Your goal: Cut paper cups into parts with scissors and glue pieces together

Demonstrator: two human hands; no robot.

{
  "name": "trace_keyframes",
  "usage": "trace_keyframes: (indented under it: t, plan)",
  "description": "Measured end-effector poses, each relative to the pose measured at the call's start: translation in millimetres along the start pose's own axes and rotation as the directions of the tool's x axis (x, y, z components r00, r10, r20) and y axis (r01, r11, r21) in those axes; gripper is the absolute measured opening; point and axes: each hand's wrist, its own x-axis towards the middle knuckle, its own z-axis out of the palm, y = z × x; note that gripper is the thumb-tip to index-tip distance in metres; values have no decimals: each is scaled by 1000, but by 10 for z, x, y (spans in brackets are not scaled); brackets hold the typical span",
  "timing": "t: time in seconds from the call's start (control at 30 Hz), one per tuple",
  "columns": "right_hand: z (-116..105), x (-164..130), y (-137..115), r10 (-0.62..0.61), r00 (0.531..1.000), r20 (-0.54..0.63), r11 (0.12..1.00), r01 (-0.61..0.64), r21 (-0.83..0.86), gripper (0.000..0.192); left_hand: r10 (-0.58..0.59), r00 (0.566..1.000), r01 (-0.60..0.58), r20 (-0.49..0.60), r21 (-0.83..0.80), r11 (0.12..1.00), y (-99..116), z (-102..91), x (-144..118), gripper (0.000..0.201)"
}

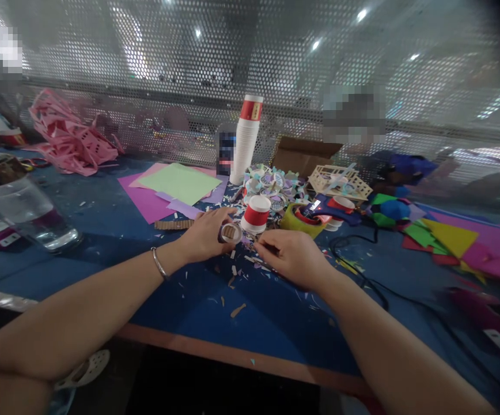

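My left hand (207, 233) is closed around a small round white-rimmed piece (231, 233) with brown ribbed cardboard showing inside it. My right hand (295, 256) is closed, thumb and fingers pinched together just above the table; whatever is between them is too small or hidden to name. Between and just beyond the hands, a red and white paper cup (256, 214) stands upside down. To the left of my left hand lies a strip of corrugated cardboard (172, 225). Paper scraps (235, 270) are scattered under and around both hands.
A tall stack of paper cups (246, 144) stands behind a pile of paper cutouts (271, 181). Coloured sheets (181, 181) lie back left, near crumpled pink material (71, 135). At left is a clear pitcher (34, 213). Yellow tape (295, 222) and a black cable (423, 314) are at right.
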Motion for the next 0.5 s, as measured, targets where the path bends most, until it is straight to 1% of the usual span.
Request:
trace_keyframes:
  t: [0.07,0.13,0.23,0.37,0.5]
  plan:
    - [15,-2,-5,-8,1000,-30,999,9,35,26,68,997,-67,-33,3,998,42,-5,-20,76]
    - [44,-4,-5,-28,998,-60,996,33,85,21,121,992,-120,-42,18,993,85,-4,-43,77]
    - [92,-4,-1,-72,995,-74,991,80,110,29,174,984,-172,-40,42,984,127,15,-70,77]
    - [120,0,-1,-112,994,-3,993,112,21,35,230,973,-228,-35,59,972,154,33,-90,81]
    - [112,5,-1,-95,994,59,994,98,-38,36,246,969,-245,-17,52,968,178,4,-100,85]
